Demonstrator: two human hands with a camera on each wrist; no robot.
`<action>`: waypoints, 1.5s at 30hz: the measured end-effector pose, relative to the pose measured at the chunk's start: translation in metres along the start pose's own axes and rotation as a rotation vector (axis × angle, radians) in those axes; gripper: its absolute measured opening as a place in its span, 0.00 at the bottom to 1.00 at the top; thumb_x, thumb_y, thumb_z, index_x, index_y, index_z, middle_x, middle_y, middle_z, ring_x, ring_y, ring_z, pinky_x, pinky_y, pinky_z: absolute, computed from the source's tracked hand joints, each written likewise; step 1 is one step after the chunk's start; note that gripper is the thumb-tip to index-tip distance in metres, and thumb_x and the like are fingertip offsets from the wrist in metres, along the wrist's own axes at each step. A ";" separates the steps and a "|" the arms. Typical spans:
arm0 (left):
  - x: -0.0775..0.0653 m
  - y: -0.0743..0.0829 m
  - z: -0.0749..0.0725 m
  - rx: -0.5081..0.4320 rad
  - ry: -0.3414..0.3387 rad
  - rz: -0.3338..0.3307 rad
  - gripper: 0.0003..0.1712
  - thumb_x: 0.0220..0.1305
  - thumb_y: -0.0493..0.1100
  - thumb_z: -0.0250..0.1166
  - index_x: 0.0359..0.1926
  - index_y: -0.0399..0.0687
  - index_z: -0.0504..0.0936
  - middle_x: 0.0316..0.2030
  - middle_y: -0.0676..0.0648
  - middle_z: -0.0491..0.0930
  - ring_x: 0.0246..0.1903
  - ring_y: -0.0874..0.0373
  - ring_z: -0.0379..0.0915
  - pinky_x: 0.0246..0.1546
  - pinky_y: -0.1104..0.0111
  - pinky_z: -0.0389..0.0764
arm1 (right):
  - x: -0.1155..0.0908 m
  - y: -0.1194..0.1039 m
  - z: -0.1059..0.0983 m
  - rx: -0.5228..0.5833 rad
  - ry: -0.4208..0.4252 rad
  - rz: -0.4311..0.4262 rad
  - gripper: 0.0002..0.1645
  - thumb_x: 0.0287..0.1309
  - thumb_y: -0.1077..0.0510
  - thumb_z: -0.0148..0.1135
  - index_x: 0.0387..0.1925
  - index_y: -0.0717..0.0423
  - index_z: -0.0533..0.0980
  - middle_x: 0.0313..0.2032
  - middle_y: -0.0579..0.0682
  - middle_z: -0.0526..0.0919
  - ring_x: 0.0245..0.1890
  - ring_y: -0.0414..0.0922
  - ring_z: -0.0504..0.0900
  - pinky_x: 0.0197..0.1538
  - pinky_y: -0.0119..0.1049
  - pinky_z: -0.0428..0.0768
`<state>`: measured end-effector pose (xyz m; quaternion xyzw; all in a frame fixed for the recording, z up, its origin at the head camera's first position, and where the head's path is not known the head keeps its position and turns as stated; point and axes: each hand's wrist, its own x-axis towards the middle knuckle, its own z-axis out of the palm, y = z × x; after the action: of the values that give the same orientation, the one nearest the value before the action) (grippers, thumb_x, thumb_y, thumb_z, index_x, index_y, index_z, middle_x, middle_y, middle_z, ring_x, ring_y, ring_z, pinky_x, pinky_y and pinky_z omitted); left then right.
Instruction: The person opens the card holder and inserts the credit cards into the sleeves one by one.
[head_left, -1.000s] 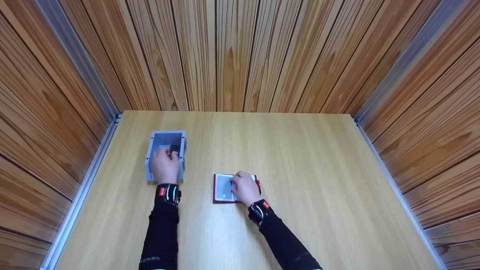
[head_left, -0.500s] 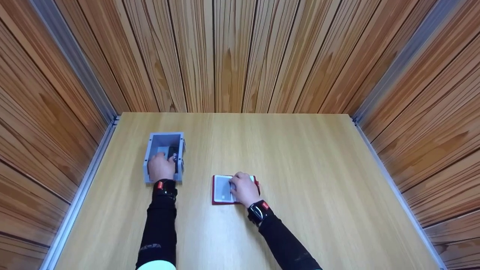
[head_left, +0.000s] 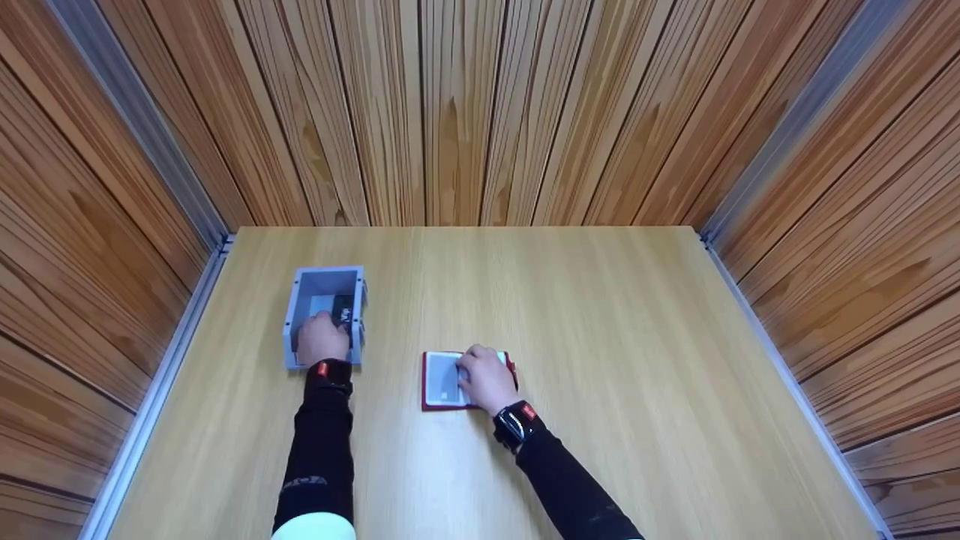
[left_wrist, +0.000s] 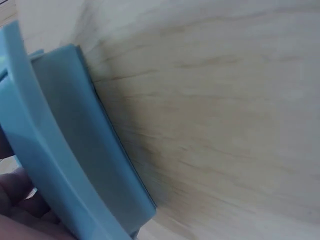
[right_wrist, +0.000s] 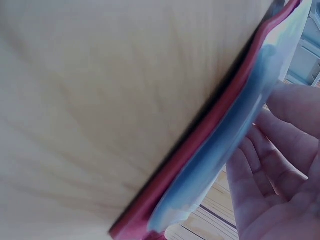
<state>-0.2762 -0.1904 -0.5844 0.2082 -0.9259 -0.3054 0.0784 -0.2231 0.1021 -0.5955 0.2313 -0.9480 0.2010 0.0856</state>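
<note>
My left hand reaches down into a grey-blue plastic bin; its fingertips are mostly hidden inside. A black item with pale markings lies in the bin beside those fingers. In the left wrist view the bin wall blocks most of the hand, so what it touches is unclear. On the table, my right hand pinches a clear plastic page of a red card holder, which lies spread flat. The right wrist view shows the red cover edge and the fingers against the plastic page.
A light wooden table carries the bin at the left and the card holder near the middle. Wood-plank walls close off the back and both sides, with metal rails along the side edges.
My left hand has let the black item down into the bin and moved lower toward the near end. My right hand stays on the card holder.
</note>
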 end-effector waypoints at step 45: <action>0.011 0.006 -0.016 -0.073 -0.056 -0.031 0.09 0.64 0.37 0.60 0.39 0.35 0.82 0.38 0.36 0.83 0.40 0.38 0.78 0.42 0.48 0.75 | 0.001 -0.001 0.000 -0.037 -0.047 0.017 0.16 0.50 0.60 0.73 0.43 0.58 0.84 0.41 0.52 0.79 0.42 0.50 0.78 0.47 0.42 0.78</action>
<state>-0.2838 -0.1990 -0.5675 0.2111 -0.9125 -0.3460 0.0554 -0.2235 0.1011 -0.5955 0.2264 -0.9552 0.1787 0.0659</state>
